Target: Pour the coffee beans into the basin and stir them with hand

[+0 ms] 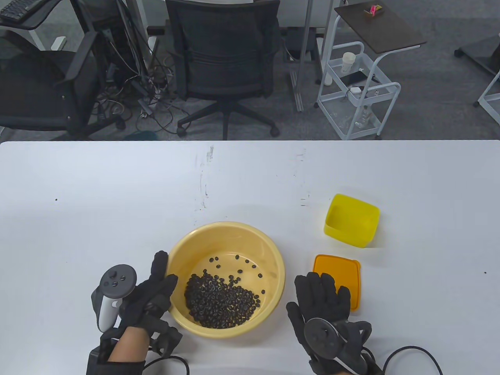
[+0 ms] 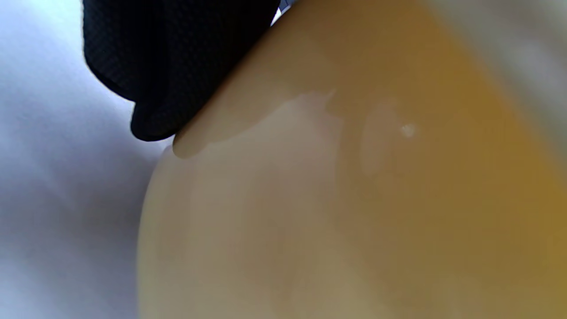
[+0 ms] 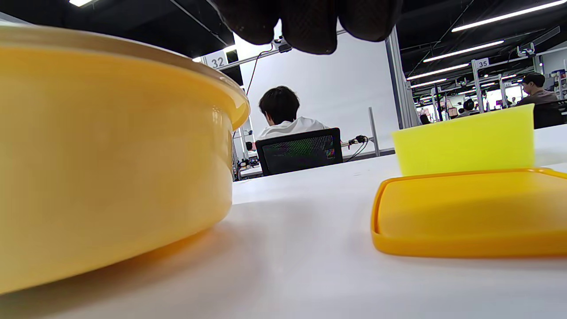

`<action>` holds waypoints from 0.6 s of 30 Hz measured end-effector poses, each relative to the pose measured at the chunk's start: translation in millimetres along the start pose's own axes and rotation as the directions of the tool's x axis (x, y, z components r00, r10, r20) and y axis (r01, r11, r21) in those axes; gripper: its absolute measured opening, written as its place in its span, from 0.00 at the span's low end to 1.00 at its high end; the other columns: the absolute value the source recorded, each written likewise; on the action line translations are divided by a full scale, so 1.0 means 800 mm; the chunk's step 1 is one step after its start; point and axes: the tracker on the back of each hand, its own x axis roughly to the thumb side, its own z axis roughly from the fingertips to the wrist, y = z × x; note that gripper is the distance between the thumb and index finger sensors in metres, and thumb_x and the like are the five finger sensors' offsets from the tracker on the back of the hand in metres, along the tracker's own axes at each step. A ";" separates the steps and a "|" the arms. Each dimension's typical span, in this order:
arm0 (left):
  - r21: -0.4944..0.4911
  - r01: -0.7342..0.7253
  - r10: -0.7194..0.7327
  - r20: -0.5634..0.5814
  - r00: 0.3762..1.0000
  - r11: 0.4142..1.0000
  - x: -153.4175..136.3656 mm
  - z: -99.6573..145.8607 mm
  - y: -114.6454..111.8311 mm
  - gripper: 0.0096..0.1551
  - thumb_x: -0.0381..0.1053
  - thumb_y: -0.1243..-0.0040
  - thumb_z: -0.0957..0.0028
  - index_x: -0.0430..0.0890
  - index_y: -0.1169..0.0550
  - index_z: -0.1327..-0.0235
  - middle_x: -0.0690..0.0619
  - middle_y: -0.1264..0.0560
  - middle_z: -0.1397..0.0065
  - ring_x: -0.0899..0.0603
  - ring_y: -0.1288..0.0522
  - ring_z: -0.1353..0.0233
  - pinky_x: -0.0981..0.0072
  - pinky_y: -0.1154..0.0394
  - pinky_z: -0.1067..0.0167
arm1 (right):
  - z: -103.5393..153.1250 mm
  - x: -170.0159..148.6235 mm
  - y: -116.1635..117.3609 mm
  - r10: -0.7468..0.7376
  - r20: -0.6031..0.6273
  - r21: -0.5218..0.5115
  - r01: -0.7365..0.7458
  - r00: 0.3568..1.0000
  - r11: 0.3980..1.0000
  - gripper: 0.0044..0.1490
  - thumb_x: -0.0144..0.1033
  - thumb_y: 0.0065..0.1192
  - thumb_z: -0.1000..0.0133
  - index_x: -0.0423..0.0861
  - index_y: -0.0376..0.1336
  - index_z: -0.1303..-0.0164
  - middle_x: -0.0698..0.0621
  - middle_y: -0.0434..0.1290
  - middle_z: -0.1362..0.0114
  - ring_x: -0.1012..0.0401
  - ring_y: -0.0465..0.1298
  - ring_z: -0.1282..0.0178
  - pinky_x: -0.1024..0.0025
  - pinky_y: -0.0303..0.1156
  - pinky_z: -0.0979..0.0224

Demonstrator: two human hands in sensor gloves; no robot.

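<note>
Setting: office floor with black mesh chairs, loose cables and a white wire trolley lay beyond a wide white desk [image 1: 97, 187].
Basin: a round pale-yellow plastic basin [image 1: 269, 250] stood near the front edge of the desk, between the two hands.
Beans: dark roasted coffee beans [image 1: 218, 299] lay heaped in the near-left part of the basin floor, with a few strays scattered toward the far side.
Box: a square bright-yellow plastic box [image 1: 369, 228] stood well to the right of the basin, open and seemingly empty, so the pouring looked done.
Lid: a flat orange plastic lid [image 1: 341, 269] lay on the desk just in front of the box.
Left hand: the black-gloved left hand [image 1: 154, 293] pressed against the basin's left outer wall, fingers fairly straight; its grip was not curled round the rim.
Right hand: the black-gloved right hand [image 1: 322, 299] lay flat on the desk between basin and lid, fingers spread, its grip loose and holding nothing.
Risks: stirring had apparently not begun. A brisk sweep could flick beans over the low rim, and the light basin could slide if the left hand braced it too weakly.
</note>
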 end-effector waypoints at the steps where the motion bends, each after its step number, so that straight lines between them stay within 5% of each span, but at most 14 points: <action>1: -0.001 0.004 -0.004 0.001 1.000 1.000 0.000 0.000 0.000 0.39 0.46 0.51 0.37 0.44 0.56 0.22 0.23 0.29 0.38 0.28 0.16 0.47 0.47 0.21 0.44 | 0.000 0.000 0.000 -0.002 -0.001 0.001 0.002 1.000 1.000 0.44 0.60 0.35 0.43 0.44 0.51 0.23 0.40 0.56 0.20 0.36 0.55 0.20 0.28 0.47 0.28; 15: 0.028 0.129 -0.130 0.036 0.991 0.991 -0.002 0.001 -0.004 0.38 0.47 0.52 0.37 0.46 0.55 0.21 0.26 0.27 0.38 0.32 0.15 0.45 0.48 0.22 0.42 | 0.002 0.006 0.007 0.006 0.046 0.056 -0.009 0.999 0.998 0.44 0.61 0.36 0.44 0.45 0.51 0.22 0.41 0.56 0.20 0.36 0.55 0.19 0.28 0.47 0.28; 16: 0.026 0.129 -0.130 0.037 0.991 0.991 -0.002 0.001 -0.004 0.38 0.47 0.52 0.37 0.46 0.55 0.21 0.26 0.27 0.38 0.32 0.15 0.45 0.48 0.22 0.42 | 0.001 0.007 0.007 0.000 0.058 0.063 -0.004 0.998 0.998 0.44 0.61 0.36 0.44 0.46 0.50 0.22 0.41 0.54 0.19 0.36 0.54 0.19 0.28 0.47 0.28; 18: 0.024 0.133 -0.134 0.041 0.990 0.991 -0.002 0.001 -0.004 0.38 0.47 0.52 0.37 0.46 0.56 0.21 0.26 0.27 0.38 0.32 0.15 0.45 0.48 0.22 0.42 | -0.005 0.014 0.006 -0.053 0.128 0.110 0.039 0.990 0.993 0.42 0.58 0.38 0.43 0.54 0.39 0.20 0.43 0.34 0.17 0.35 0.43 0.17 0.28 0.46 0.28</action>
